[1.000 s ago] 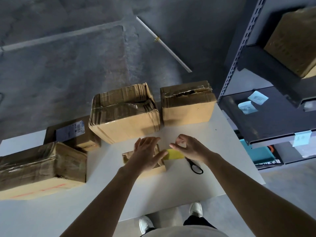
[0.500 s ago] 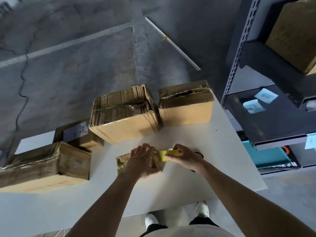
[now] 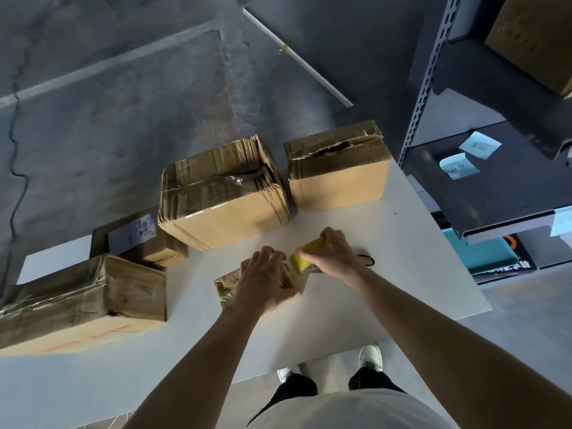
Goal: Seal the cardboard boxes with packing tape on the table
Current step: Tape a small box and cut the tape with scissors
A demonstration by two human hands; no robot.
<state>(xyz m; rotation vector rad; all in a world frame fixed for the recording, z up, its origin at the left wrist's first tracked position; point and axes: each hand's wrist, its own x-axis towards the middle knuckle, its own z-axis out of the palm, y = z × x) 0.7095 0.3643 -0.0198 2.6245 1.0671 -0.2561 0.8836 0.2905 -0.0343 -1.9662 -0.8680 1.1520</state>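
Five cardboard boxes [image 3: 226, 292] [image 3: 223, 196] [image 3: 337, 178] [image 3: 139, 239] [image 3: 77, 301], one tape roll [image 3: 301, 261], one scissors [image 3: 366, 261] — two hands [image 3: 263, 280] [image 3: 334, 255].

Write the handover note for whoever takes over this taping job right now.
Left hand holds the small box steady on the table.
Right hand grips the yellow tape roll at the box's right end; scissors lie beside that wrist.
Done: nothing surely finished; the small box looks mid-taping.
Left: finish it and cut the tape. The rear right box shows a torn gap on top, so it probably needs sealing too.
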